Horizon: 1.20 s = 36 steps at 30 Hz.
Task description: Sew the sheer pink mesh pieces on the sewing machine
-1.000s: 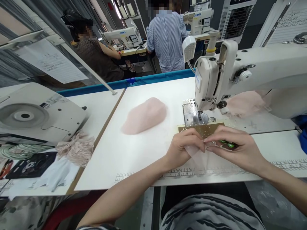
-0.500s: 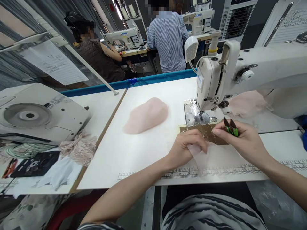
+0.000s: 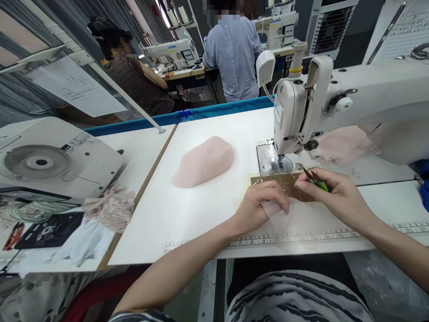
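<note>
My left hand (image 3: 263, 203) pinches the edge of a sheer, pale pink piece of fabric (image 3: 301, 219) that drapes over the table's front edge ruler. My right hand (image 3: 335, 192) is closed around a pair of green-handled thread snips (image 3: 317, 180), whose dark blades point up and left. Thumb and forefinger of that hand press together near the fabric; whether they also grip it or a thread, I cannot make out. Just beyond both hands stands the sewing machine's needle and presser foot (image 3: 280, 160), with a brown plate (image 3: 291, 184) in front of it.
A pink fabric piece (image 3: 206, 163) lies on the white table (image 3: 201, 210); more pink fabric (image 3: 348, 143) sits under the machine arm (image 3: 378, 89). At left are another machine (image 3: 50, 156), a bundle of pale strips (image 3: 112, 208) and a black case (image 3: 50, 229). Two people work beyond the blue edge.
The snips in my right hand have tipped over to the left, from upright to slanted. My left hand and the fabric have hardly moved.
</note>
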Available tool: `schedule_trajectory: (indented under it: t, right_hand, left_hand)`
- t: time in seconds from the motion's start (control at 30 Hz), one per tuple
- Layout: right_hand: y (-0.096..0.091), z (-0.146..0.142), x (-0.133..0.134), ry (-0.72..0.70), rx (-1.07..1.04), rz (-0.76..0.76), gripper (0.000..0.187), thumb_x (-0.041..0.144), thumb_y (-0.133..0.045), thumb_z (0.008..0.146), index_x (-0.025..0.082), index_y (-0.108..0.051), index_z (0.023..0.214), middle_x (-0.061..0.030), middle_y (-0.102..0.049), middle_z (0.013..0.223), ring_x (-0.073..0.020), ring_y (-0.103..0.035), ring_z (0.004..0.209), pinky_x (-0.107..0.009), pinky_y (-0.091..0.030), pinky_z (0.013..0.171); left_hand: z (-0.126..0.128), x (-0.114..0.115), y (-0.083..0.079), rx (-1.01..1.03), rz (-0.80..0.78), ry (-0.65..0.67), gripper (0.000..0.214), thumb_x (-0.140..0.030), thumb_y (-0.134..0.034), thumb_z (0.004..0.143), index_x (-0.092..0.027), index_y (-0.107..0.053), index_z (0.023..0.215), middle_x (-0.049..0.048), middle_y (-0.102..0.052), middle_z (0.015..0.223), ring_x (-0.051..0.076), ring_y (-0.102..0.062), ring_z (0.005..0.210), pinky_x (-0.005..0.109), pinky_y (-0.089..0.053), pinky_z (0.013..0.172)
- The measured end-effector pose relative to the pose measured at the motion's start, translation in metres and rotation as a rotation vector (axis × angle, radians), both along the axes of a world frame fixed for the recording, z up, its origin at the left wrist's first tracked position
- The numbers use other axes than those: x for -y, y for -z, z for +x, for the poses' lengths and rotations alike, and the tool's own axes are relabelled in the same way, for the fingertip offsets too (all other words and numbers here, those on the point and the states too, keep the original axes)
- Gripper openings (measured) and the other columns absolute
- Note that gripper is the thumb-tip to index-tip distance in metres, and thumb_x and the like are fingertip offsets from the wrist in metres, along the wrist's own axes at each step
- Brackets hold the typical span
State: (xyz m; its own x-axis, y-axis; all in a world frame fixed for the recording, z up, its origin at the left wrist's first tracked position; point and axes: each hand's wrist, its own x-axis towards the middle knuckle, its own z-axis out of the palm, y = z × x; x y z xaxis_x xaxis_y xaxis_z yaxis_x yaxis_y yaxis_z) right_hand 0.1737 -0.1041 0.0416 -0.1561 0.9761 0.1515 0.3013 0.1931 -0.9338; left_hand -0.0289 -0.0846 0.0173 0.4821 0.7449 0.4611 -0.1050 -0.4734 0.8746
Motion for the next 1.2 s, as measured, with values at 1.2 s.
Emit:
schedule_trajectory:
  t: [1.2]
  right_hand:
    - [0.019, 0.021, 0.004, -0.093, 0.311, 0.536, 0.029, 0.025, -0.067, 0.09, 0.026, -0.068, 0.119, -0.0059, -0.069, 0.09, -0.0157, -0.061, 0.071, -0.026, -0.046, 0.053]
  left_hand:
    - [-0.001, -0.002, 0.0, 0.126, -0.317, 0.081, 0.019, -0.008, -0.067, 0.081, -0.017, -0.069, 0.064, -0.001, -0.062, 0.072, 0.008, -0.059, 0.068, 0.021, -0.048, 0.069]
